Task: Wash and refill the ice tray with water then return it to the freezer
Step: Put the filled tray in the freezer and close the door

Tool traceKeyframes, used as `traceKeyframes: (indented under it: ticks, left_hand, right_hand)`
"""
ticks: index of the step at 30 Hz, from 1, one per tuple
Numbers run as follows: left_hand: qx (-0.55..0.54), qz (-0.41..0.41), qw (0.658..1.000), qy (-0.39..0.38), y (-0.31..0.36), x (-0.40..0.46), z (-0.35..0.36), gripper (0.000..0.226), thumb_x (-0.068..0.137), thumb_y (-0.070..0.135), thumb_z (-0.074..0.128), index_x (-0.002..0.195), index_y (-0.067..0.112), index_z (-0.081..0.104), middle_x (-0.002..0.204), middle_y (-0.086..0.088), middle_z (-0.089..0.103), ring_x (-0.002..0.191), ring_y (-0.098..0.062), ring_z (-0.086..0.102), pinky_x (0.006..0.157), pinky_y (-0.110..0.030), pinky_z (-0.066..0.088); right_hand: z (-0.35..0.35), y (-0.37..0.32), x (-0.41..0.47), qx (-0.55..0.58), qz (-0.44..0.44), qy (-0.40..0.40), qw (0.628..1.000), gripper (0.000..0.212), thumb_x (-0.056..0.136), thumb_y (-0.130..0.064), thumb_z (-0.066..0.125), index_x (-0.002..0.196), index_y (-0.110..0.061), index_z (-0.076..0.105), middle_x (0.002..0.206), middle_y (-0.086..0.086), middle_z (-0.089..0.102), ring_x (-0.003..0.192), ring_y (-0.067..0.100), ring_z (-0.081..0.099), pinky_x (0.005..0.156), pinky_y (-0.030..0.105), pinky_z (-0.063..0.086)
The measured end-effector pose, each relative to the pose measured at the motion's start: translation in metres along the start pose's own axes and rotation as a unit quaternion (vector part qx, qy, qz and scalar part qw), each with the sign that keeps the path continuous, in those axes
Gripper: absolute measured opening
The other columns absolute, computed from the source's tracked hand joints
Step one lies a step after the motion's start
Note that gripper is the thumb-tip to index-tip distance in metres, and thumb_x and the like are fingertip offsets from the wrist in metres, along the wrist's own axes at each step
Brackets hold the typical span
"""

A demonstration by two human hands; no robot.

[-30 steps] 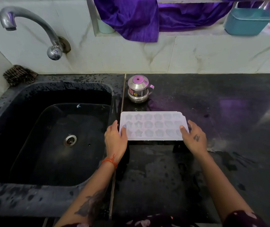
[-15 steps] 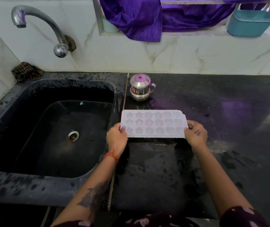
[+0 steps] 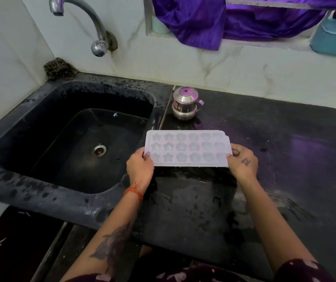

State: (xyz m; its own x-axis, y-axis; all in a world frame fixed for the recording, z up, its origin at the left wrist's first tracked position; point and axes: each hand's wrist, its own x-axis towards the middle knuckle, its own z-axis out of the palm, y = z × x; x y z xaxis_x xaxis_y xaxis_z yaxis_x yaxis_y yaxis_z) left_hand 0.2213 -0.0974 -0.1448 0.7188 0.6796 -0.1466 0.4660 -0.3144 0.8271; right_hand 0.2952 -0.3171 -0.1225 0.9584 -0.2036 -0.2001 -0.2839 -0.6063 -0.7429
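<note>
A pale lilac ice tray [image 3: 187, 148] with star- and flower-shaped cells is held level just above the black counter [image 3: 193, 204], right of the sink. My left hand [image 3: 139, 169] grips its near left corner, thumb on top. My right hand [image 3: 242, 161] grips its near right corner. Whether the cells hold water cannot be told. The black sink [image 3: 71, 143] lies to the left, with a drain in its floor. The steel tap [image 3: 85, 19] arches from the wall above the sink's far side; no water runs from it.
A small steel pot with a pink-topped lid [image 3: 186, 103] stands on the counter just behind the tray. A dark scrubber [image 3: 58, 69] sits at the sink's far left corner. A purple cloth [image 3: 199, 19] and a teal tub [image 3: 334, 37] rest on the ledge above. The counter is wet.
Both hands have closed on the tray's near corners and lifted it slightly off the counter, drawing it toward me. The view has pulled back and tilted down.
</note>
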Motion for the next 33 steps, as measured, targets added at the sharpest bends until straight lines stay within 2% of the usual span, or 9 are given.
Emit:
traceKeyframes:
  ticks: [10,15,20,25,27,33]
  left_hand:
    - [-0.032,-0.035,0.995,0.083,-0.019,-0.026,-0.026,0.026,0.096,0.017,0.046,0.115,0.014,0.065,0.099,-0.007,0.07,0.088,-0.031,0.066,0.084,-0.046,0.054]
    - [-0.045,-0.045,0.991,0.121,-0.03,-0.036,-0.051,0.028,0.096,0.016,0.046,0.119,0.013,0.063,0.102,-0.008,0.07,0.089,-0.032,0.066,0.084,-0.044,0.054]
    - [-0.055,-0.071,0.984,0.157,-0.047,-0.052,-0.084,0.028,0.096,0.013,0.045,0.117,0.012,0.063,0.089,0.001,0.065,0.081,-0.029,0.066,0.079,-0.042,0.055]
    - [-0.053,-0.089,0.974,0.2,-0.068,-0.07,-0.117,0.025,0.096,0.013,0.045,0.112,0.011,0.065,0.085,0.001,0.063,0.077,-0.025,0.064,0.074,-0.035,0.052]
    - [-0.054,-0.095,0.971,0.213,-0.078,-0.077,-0.13,0.024,0.096,0.013,0.045,0.109,0.012,0.066,0.083,0.001,0.063,0.077,-0.028,0.065,0.075,-0.037,0.053]
    - [-0.063,-0.124,0.959,0.249,-0.106,-0.103,-0.164,0.029,0.097,0.016,0.046,0.121,0.013,0.062,0.09,0.004,0.061,0.086,-0.028,0.066,0.08,-0.043,0.055]
  right_hand:
    - [0.011,-0.014,-0.012,0.001,-0.061,-0.05,0.997,0.034,0.089,-0.006,0.052,0.119,-0.017,0.065,0.116,0.003,0.068,0.107,0.024,0.06,0.091,0.032,0.046]
    - [0.03,-0.027,-0.026,-0.006,-0.094,-0.075,0.993,0.037,0.088,-0.005,0.053,0.12,-0.018,0.065,0.117,0.002,0.068,0.109,0.024,0.06,0.098,0.039,0.046]
    - [0.052,-0.039,-0.051,-0.009,-0.117,-0.107,0.987,0.036,0.088,-0.003,0.053,0.118,-0.018,0.065,0.113,0.001,0.069,0.108,0.024,0.061,0.097,0.038,0.047]
    - [0.074,-0.051,-0.08,-0.005,-0.13,-0.133,0.983,0.036,0.087,-0.004,0.054,0.118,-0.019,0.065,0.113,0.0,0.069,0.108,0.022,0.061,0.097,0.038,0.048]
    - [0.082,-0.055,-0.093,-0.007,-0.143,-0.141,0.98,0.036,0.087,-0.004,0.054,0.118,-0.02,0.066,0.113,-0.001,0.069,0.108,0.022,0.061,0.097,0.037,0.047]
    - [0.104,-0.064,-0.131,0.005,-0.176,-0.177,0.968,0.038,0.087,-0.003,0.054,0.119,-0.019,0.065,0.115,0.0,0.068,0.108,0.019,0.061,0.09,0.03,0.047]
